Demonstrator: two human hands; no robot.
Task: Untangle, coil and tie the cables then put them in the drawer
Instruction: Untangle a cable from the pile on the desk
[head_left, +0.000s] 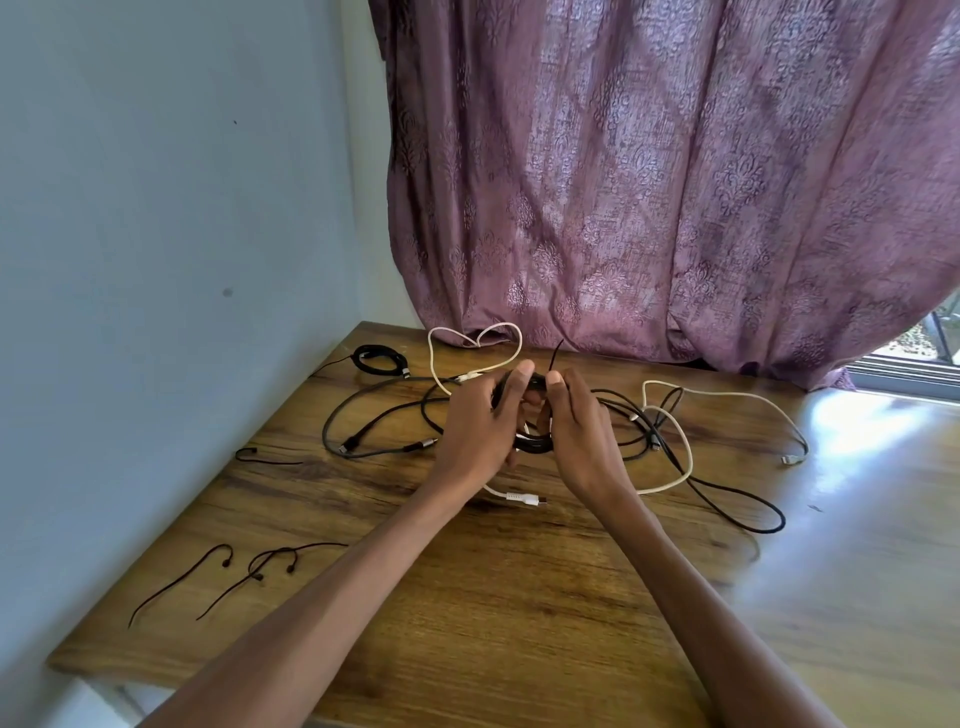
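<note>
On the near left of the brown wood-grain counter (519, 597) lie 2 thin dark cable ties (179, 582), curled at their far ends and apart from everything else. A third short dark tie (260, 457) lies farther back along the left edge.

Both forearms reach in from the near edge and meet at mid-counter. The left hand (480, 423) has its fingers curled around a coiled black cable (530, 441), thumb raised over the top of the coil. The right hand (582, 431) grips the same coil from the right side, fingers bent round it. A thin black strand (557, 353) sticks up between the 2 thumbs; whether it is a tie or the cable's end cannot be told. Most of the coil is hidden behind the palms and fingers.

Just near the hands, a white cable plug (522, 500) pokes out from under the wrists. Loose cables spread around the hands: a grey cable (332, 421) loops to the left, a black cable (748, 519) and a cream-white cable (685, 452) tangle to the right, and another white cable (475, 340) forms a heart-like loop just beyond the hands.

At the far left corner sits a small, already wound black cable bundle (379, 359). Behind the counter hangs a purple patterned curtain (649, 182), beside a pale blue wall (156, 208).
</note>
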